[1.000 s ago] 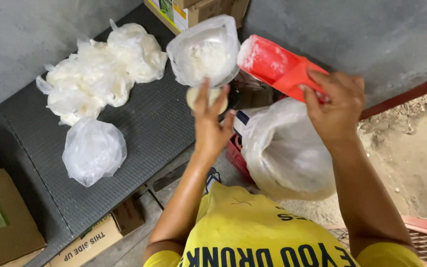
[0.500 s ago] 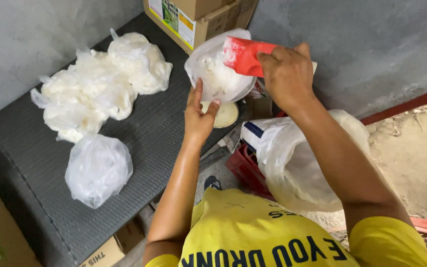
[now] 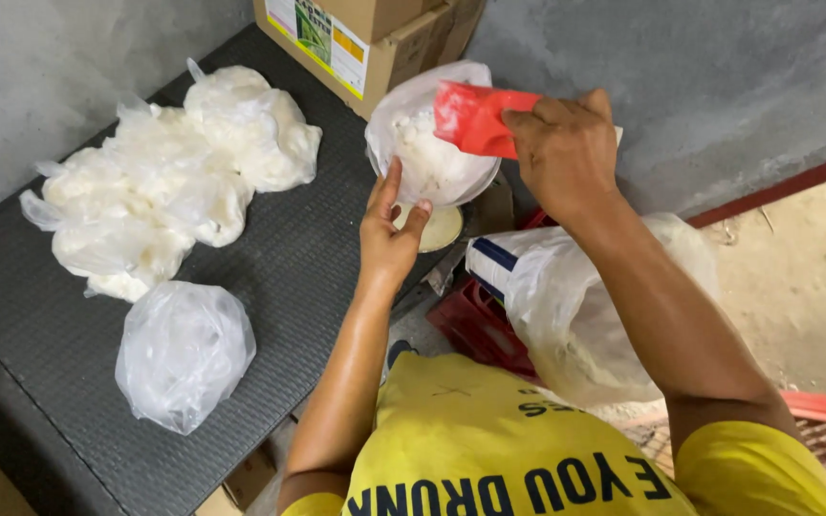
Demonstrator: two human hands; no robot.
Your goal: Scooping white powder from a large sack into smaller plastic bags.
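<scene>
Now left hand (image 3: 389,239) cups small bag (image 3: 423,158); right hand (image 3: 566,153) tips red scoop (image 3: 475,117) over rim.

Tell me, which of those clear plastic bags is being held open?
The small bag by the cardboard box, cupped by the left hand while the right hand tips a red scoop into it.

A rough grey concrete wall (image 3: 681,86) stood behind the dark woven worktop (image 3: 308,258). A red strip (image 3: 776,186) ran along the foot of the wall. The floor (image 3: 805,287) at the right was sandy and pale, in soft light.
</scene>
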